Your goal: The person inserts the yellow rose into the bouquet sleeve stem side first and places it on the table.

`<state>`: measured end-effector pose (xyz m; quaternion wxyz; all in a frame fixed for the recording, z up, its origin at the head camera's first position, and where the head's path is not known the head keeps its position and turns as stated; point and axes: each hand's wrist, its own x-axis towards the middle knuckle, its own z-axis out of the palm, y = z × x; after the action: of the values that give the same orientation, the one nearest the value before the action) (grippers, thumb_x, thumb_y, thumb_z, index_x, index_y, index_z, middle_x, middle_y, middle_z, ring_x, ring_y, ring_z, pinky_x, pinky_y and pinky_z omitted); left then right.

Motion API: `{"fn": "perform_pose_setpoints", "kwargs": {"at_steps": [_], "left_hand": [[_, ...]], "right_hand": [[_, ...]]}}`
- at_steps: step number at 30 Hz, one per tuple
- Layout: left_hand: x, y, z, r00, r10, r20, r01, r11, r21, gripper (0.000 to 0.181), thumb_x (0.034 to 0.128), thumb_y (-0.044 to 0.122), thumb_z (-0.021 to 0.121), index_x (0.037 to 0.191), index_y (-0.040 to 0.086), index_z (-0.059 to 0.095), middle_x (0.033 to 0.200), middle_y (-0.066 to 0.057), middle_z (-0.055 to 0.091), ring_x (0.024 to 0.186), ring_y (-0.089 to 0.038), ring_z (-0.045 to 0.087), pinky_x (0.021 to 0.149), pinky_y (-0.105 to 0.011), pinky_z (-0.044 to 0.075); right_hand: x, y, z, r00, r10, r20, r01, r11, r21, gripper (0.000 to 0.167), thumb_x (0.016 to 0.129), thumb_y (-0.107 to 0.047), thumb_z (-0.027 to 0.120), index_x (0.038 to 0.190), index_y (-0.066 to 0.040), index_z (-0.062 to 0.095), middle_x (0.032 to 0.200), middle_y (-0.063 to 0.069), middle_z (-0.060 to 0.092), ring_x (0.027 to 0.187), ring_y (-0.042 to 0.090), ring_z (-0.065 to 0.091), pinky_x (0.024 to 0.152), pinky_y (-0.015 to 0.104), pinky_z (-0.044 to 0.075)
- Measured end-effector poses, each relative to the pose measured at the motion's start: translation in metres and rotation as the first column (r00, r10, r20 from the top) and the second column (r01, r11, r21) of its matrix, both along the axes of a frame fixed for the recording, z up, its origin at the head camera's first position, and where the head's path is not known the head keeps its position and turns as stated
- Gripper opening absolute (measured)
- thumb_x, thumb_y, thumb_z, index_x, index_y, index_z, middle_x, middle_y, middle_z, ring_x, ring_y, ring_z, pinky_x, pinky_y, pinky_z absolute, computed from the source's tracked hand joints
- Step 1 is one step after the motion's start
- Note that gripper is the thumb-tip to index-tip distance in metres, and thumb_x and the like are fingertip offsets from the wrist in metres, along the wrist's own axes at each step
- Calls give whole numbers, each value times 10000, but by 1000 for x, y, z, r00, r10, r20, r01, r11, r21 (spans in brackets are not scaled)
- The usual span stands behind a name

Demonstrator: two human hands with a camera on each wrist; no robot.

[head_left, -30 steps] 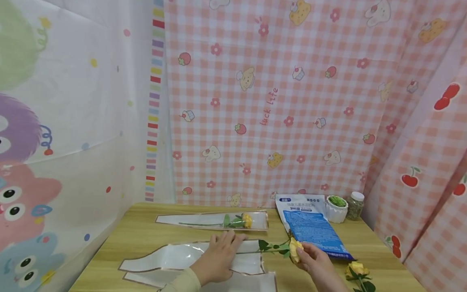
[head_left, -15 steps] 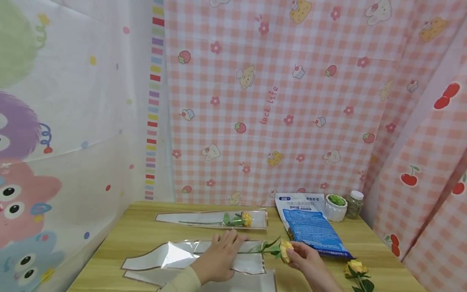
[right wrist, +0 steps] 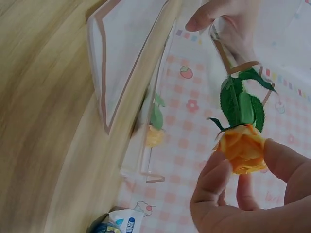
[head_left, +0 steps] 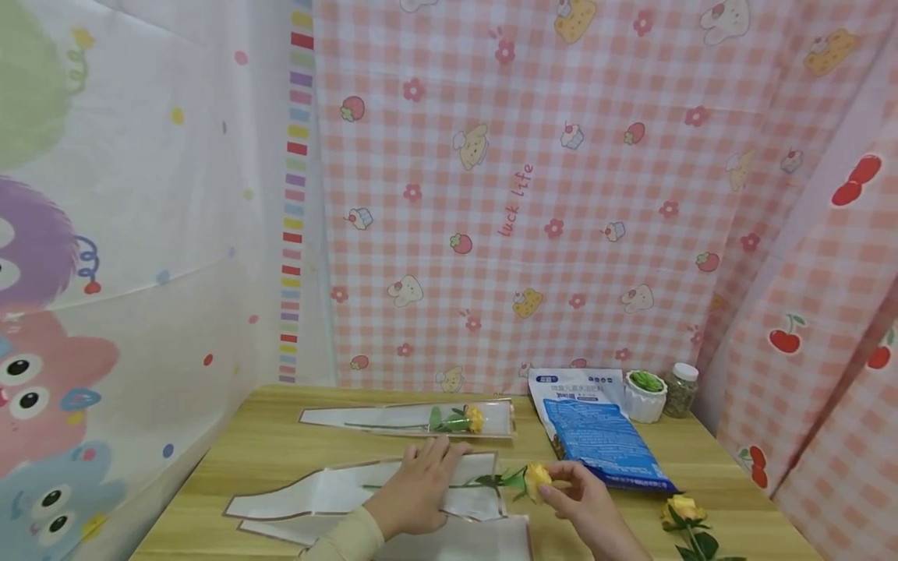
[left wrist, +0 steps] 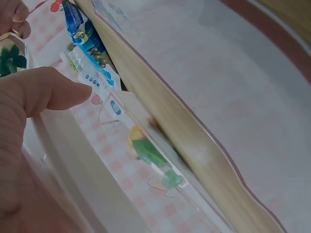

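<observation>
Yellow rose (head_left: 537, 481), one: bloom pinched between thumb and fingers of the right hand (head_left: 588, 502); leaves at the mouth of a flower sleeve, stem running inside it and passing beneath the left hand.

Left hand (head_left: 414, 489), one: laid over that sleeve, fingers extended and slightly parted, thumb standing away from them.

White flower sleeve (head_left: 316, 491), brown-edged, glossy: directly under the left fingers, narrow end pointing left.

Second sleeve (head_left: 491, 538), same pattern: nearer the wearer than the left fingers, partly covered by the first.

Sleeved rose (head_left: 475, 421), yellow: beyond the left fingertips, in a sleeve of its own.

Blue-and-white packet (head_left: 596, 436), printed: just beyond the right fingers.

Potted succulent (head_left: 645, 399), white pot, and lidded jar (head_left: 680, 389): farther off, right of the right fingers.

Loose rose (head_left: 684, 512), yellow: right of the right hand, well apart.

Wood-grain table (head_left: 231, 460): beneath both hands.
</observation>
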<state>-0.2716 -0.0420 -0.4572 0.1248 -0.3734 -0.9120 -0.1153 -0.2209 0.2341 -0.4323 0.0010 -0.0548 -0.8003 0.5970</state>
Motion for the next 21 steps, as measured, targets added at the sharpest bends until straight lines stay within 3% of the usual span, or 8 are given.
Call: {"fn": "perform_pose_setpoints", "kwargs": {"at_steps": [3,7,13,21], "left_hand": [[1,1,1,1000,10,-8,-10,1000,-4,962,666,171,870,1468,234,342,1067,78,331,956,-122,313,751,-335,226],[2,2,3,1000,14,-17,-14,1000,-12,972,668,175,873,1473,229,332,1079,67,341,984,-129,323,754,-329,231],[1,2,0,999,-11,-40,11,1000,-4,982,660,194,887,1465,221,325,1032,65,298,939,-132,291,733,-337,211],[2,2,1,1000,-14,-23,13,1000,-14,972,686,224,886,1481,204,327,1045,59,297,916,-135,276,725,-348,203]], "right_hand": [[2,-1,3,1000,-5,5,5,1000,22,332,972,-241,698,1147,29,621,1078,119,632,861,214,646,754,410,560],[3,-1,5,999,45,-2,-45,999,14,384,1001,-251,655,1209,69,616,1102,136,636,887,231,676,796,432,580],[7,-7,6,997,79,-26,-80,996,-27,345,997,-67,626,1283,112,555,1126,168,636,884,252,695,801,416,592],[13,-12,7,991,126,-48,-128,991,-46,254,928,68,659,1170,105,589,1099,165,642,893,245,709,797,392,597]]}}
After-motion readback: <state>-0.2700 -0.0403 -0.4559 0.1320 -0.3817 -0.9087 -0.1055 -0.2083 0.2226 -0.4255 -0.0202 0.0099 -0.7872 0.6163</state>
